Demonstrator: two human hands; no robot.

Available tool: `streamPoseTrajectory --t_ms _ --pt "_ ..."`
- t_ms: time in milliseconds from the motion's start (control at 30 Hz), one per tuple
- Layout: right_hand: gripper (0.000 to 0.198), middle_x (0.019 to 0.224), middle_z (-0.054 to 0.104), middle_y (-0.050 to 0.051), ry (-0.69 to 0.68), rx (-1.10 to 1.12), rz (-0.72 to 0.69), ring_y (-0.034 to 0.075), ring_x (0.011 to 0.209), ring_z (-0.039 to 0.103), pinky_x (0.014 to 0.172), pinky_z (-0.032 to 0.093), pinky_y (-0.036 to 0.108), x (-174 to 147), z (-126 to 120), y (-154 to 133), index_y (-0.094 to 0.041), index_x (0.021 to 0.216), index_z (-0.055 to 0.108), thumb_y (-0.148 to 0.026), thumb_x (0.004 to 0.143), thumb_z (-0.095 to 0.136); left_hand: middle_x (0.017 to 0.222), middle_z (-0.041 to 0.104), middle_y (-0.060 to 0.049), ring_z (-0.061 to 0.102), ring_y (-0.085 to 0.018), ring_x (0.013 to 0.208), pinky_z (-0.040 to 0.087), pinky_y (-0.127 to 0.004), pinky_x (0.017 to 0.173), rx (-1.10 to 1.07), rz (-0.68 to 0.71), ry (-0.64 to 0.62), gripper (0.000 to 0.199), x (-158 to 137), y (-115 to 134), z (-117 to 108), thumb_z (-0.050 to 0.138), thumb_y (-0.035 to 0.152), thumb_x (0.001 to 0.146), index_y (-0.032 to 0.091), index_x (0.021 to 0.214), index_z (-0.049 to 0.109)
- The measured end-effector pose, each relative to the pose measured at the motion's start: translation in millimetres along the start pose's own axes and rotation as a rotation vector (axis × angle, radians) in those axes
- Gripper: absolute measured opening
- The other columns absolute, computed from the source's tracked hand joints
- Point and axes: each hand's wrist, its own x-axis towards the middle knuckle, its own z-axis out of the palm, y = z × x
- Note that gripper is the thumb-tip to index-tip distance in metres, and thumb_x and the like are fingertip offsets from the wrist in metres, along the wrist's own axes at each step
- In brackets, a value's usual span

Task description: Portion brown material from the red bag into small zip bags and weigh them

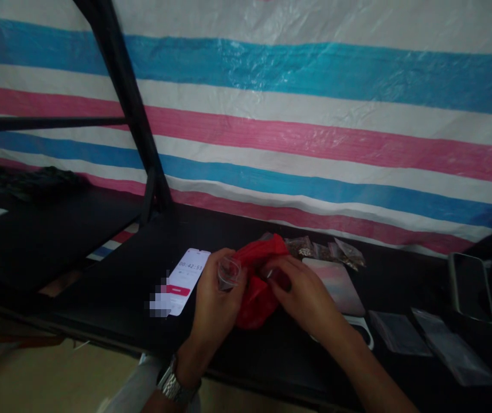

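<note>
My left hand (pixel 218 304) is curled closed around a small clear plastic piece with a rounded rim (pixel 229 271); I cannot tell if it is a cup or a bag. Beside it, a thin red bag (pixel 257 307) is bunched up between my hands, over the black table. The fingers of my right hand (pixel 304 289) are bent and pressed into the red bag's folds, pinching it. Anything inside the bag is hidden. Under my right wrist lies a pale pink and grey flat device (pixel 334 284) with a white rounded part.
A phone showing a timer (pixel 188 278) lies left of my hands. Small filled plastic bags (pixel 321 250) sit at the back. Flat clear zip bags (pixel 401 332) and another phone (pixel 472 287) are at right. A black frame post (pixel 125 97) rises at left before a striped sheet.
</note>
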Motion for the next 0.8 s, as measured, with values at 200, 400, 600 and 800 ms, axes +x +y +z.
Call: streamPoseTrajectory --t_ms 200,400,600,800 --pt "0.043 0.116 0.078 0.001 -0.33 0.127 -0.144 0.02 0.108 0.071 0.096 0.049 0.031 -17.8 -8.2 -17.5 -0.026 0.113 0.076 -0.001 0.081 0.062 0.096 0.056 -0.001 0.059 -0.022 0.086 0.051 -0.037 0.08 0.06 -0.079 0.137 0.026 -14.6 0.5 -17.7 0.068 0.04 0.088 0.025 0.102 0.053" --pt "0.035 0.111 0.079 0.001 -0.366 0.168 -0.156 0.02 0.104 0.072 0.093 0.05 0.03 -18.2 -8.4 -19.2 -0.026 0.107 0.077 -0.004 0.083 0.064 0.11 0.053 -0.006 0.059 -0.03 0.1 0.053 -0.048 0.085 0.29 -0.19 0.152 0.042 -50.0 -0.7 -25.1 0.074 0.05 0.08 0.025 0.106 0.052" --pt "0.029 0.12 0.074 0.008 -0.112 0.158 -0.083 0.022 0.112 0.068 0.101 0.05 0.035 -3.5 26.6 -18.8 -0.02 0.114 0.073 -0.006 0.091 0.063 0.104 0.061 -0.007 0.064 -0.028 0.092 0.055 -0.045 0.08 0.119 -0.329 -0.039 0.04 -52.3 0.8 -17.5 0.064 0.036 0.076 0.022 0.11 0.05" --pt "0.043 0.123 0.073 0.005 -0.227 0.112 -0.131 0.022 0.116 0.068 0.104 0.049 0.035 -9.3 12.8 -5.8 -0.023 0.118 0.072 -0.001 0.082 0.063 0.09 0.061 0.0 0.062 -0.021 0.075 0.053 -0.035 0.067 -0.071 -0.39 0.014 0.045 -50.9 10.1 -15.1 0.061 0.022 0.061 0.024 0.105 0.048"
